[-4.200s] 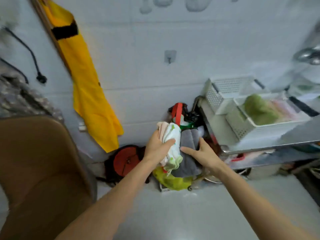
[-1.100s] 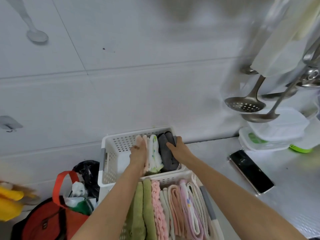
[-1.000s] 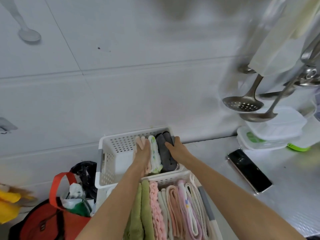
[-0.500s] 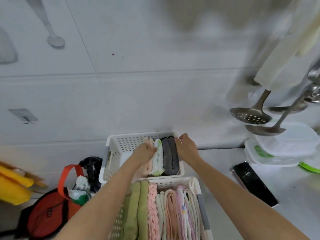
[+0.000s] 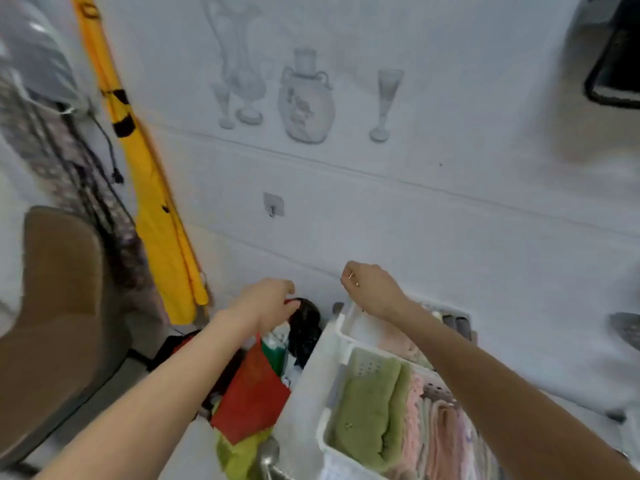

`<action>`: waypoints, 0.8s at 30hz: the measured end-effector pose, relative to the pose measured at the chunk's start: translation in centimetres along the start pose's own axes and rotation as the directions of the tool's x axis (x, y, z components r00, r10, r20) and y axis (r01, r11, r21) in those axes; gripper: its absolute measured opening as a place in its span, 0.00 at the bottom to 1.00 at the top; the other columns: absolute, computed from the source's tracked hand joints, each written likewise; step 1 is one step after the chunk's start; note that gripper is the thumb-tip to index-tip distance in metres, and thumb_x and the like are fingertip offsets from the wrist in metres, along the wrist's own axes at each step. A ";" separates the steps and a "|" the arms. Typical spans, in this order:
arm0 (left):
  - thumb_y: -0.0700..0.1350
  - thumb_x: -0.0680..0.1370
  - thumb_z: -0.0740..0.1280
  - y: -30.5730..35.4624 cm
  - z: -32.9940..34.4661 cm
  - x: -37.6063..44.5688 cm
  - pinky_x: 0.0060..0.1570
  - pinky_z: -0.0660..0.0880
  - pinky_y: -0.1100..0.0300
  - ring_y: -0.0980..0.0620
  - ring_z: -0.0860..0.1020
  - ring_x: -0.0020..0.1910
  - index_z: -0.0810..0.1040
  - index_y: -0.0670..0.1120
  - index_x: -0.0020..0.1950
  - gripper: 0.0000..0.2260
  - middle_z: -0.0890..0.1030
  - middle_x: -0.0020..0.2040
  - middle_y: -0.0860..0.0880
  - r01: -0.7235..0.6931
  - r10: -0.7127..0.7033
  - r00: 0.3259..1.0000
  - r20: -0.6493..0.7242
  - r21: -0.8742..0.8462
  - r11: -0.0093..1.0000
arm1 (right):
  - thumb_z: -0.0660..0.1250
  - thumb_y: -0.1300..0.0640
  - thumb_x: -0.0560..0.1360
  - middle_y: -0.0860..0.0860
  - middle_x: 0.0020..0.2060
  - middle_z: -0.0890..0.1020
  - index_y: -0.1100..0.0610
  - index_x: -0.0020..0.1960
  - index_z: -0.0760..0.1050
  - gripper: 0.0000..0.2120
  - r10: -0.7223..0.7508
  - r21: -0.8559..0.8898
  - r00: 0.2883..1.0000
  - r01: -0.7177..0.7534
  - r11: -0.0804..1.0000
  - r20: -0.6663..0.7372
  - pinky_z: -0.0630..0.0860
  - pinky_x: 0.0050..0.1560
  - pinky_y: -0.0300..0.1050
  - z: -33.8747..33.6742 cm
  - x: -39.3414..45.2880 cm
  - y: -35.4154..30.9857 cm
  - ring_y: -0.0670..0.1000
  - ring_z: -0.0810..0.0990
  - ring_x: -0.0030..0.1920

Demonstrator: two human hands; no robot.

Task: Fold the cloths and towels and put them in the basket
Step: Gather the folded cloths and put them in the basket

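Hovering above a red bag [image 5: 251,393], the left hand [image 5: 268,299] hangs loosely curled and empty; right hand [image 5: 372,291] likewise — nothing held. Folded towels [image 5: 367,410] stand filed in the near white basket [image 5: 325,452]; rear basket [image 5: 349,327] part-filled — task apparently near completion.

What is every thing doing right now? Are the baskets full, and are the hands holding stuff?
left hand: fingers curled, over the red bag, whether it holds anything I cannot tell
right hand: raised above the far basket, fingers loosely curled, holding nothing
near basket: packed with folded cloths standing on edge
green towel: folded, in the near basket
far basket: holds folded cloths, partly hidden by the arm
red bag: on the floor, open
yellow cloth: hanging on the wall
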State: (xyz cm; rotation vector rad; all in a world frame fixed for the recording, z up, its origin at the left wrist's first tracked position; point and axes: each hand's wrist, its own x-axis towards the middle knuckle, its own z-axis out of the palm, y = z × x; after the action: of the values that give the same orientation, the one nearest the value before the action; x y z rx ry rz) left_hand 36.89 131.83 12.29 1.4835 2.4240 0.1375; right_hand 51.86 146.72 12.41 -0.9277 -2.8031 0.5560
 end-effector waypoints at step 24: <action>0.52 0.78 0.59 -51.5 7.0 -73.0 0.53 0.72 0.53 0.41 0.76 0.60 0.73 0.46 0.59 0.14 0.77 0.61 0.43 0.960 -0.998 0.065 0.026 -0.274 0.055 | 0.60 0.55 0.75 0.56 0.46 0.82 0.51 0.42 0.72 0.05 -0.871 0.338 0.143 0.882 0.327 0.470 0.75 0.50 0.48 41.1 -19.3 -86.0 0.59 0.79 0.50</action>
State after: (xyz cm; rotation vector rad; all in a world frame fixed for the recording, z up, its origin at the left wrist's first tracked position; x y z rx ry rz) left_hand 25.95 42.98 8.19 -0.6418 2.8139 0.2055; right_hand 10.27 58.94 7.47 1.2397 -3.0969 0.6321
